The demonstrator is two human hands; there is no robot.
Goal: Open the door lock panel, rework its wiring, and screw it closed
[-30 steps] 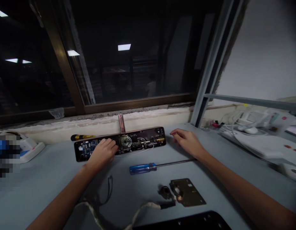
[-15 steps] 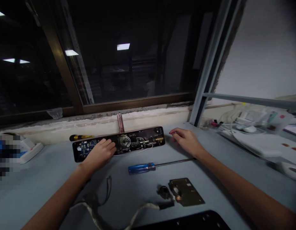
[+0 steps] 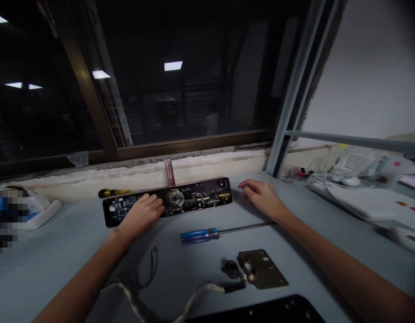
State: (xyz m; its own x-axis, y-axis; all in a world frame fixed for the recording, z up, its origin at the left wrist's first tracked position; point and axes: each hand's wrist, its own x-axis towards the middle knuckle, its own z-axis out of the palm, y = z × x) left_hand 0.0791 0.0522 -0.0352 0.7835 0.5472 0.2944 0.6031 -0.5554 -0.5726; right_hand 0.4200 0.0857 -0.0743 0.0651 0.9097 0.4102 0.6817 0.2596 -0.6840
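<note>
A long black housing [image 3: 215, 185] lies open on the table, with a blue circuit board [image 3: 126, 204] at its left end and a round metal mechanism [image 3: 175, 198] near the middle. Over its left half rests my left hand [image 3: 147, 211], fingers curled down into it; whatever they grip is hidden. Just off the right end, my right hand [image 3: 261, 195] is closed with thumb and fingertips together, and anything between them is too small to make out. A blue-handled screwdriver [image 3: 200, 236] lies in front of the housing, its shaft reaching toward my right wrist.
Nearer me are a metal plate [image 3: 268, 269], a small round dark part [image 3: 231, 269], a wrapped cable [image 3: 207, 288] and a black panel [image 3: 261, 310]. Behind the housing lies a yellow-and-black screwdriver [image 3: 113, 193]. A power strip [image 3: 46, 214] stands left; white items and cables [image 3: 345, 193] crowd the right.
</note>
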